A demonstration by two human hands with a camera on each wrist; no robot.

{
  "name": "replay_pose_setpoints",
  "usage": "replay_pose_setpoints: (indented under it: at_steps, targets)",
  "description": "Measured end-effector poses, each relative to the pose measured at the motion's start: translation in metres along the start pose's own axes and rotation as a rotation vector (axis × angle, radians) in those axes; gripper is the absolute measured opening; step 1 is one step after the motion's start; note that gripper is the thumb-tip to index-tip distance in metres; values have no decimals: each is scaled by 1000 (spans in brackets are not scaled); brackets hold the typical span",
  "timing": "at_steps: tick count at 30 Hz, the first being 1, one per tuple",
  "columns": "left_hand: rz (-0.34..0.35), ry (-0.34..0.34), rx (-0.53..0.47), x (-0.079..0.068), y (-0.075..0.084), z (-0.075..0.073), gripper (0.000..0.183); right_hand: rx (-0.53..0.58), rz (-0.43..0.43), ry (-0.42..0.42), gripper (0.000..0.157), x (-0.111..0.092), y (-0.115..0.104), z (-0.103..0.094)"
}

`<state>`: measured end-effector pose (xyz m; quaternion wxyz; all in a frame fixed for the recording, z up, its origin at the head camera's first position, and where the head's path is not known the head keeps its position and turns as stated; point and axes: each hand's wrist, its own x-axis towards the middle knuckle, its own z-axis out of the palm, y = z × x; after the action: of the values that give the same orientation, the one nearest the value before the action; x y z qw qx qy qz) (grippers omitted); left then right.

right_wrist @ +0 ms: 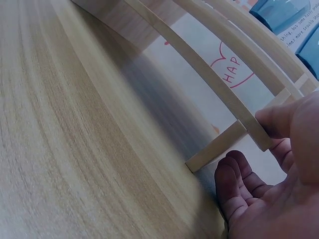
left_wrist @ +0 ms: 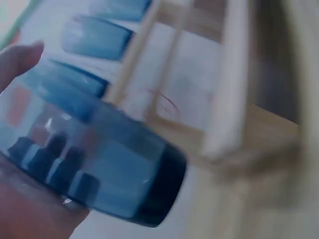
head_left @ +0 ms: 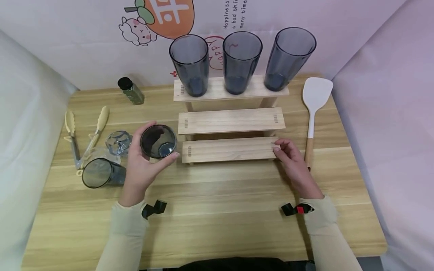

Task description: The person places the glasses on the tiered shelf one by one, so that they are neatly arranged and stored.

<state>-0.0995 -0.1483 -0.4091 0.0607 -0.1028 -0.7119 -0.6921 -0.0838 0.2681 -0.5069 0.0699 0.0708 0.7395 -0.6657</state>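
Held glass (head_left: pixel 158 141): kept clear of the rack's top board, just beside the left ends of its lower boards; mouth turned upward.
Left hand (head_left: pixel 141 167): fingers and thumb wrapped round the held glass.
Rack (head_left: pixel 234 121): three-stepped, placed toward the desk's far edge.
Right hand (head_left: pixel 295 167): the right end of the rack's lowest board is pinched by thumb and fingers.
Row of glasses (head_left: pixel 240 62): three, stood on the rack's top board.
Desk (head_left: pixel 223 214), left side: tongs (head_left: pixel 90 144) laid near the left edge; a clear cup (head_left: pixel 118 143) and a spare glass (head_left: pixel 116 175) set between them and the left hand, the latter partly hidden by the wrist.
Desk, far edge: a jar (head_left: pixel 133 93) placed left of the rack.
Desk, right edge: a spatula (head_left: pixel 317 94) laid alongside, its head toward the far right corner.
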Motion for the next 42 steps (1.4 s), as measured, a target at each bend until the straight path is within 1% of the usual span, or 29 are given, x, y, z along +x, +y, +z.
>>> replay_pose_setpoints:
  at_steps: [3, 6, 8, 10, 13, 16, 18, 20, 23, 26, 27, 31, 33, 37, 42]
  targets:
    - [15, -117, 15, 14, 16, 15, 91, -9, 4, -6, 33, 0, -1, -1]
    - [31, -210, -10, 30, 26, 40, 90, -9, 11, -6, 34, 1, -2, -2]
    - [54, -256, -38, 41, 29, 62, 90, -10, 10, -6, 34, 2, -3, -2]
    - [85, -300, -59, 52, 28, 87, 90, -4, 6, -7, 34, 3, -3, -2]
    - [87, -364, -90, 67, 25, 127, 89, 8, -8, -10, 33, 5, -2, -1]
    - [20, -389, -131, 79, 21, 161, 86, 11, -9, -16, 31, 7, 1, 1]
    - [-22, -383, -172, 86, 19, 180, 85, 5, -3, -17, 31, 7, 2, 2]
    - [-47, -357, -181, 91, 17, 194, 84, -5, -1, -19, 30, 7, 2, 3]
    - [-58, -306, -185, 97, 14, 209, 84, -12, -2, -21, 30, 6, 3, 3]
    - [-65, -247, -168, 99, 14, 218, 84, -24, 2, -22, 32, 5, 2, 2]
    - [-57, -234, -159, 100, 14, 221, 84, -25, 4, -22, 33, 5, 2, 1]
    - [-24, -202, -83, 99, 15, 228, 85, -30, 9, -20, 33, 3, 0, -2]
    - [-18, -191, -31, 100, 15, 231, 86, -26, 7, -21, 35, 3, -1, -2]
    - [-10, -161, 40, 99, 17, 236, 88, -20, 6, -21, 35, 2, -1, -3]
    - [19, -114, 135, 96, 18, 246, 90, -5, 7, -4, 35, 0, -1, -4]
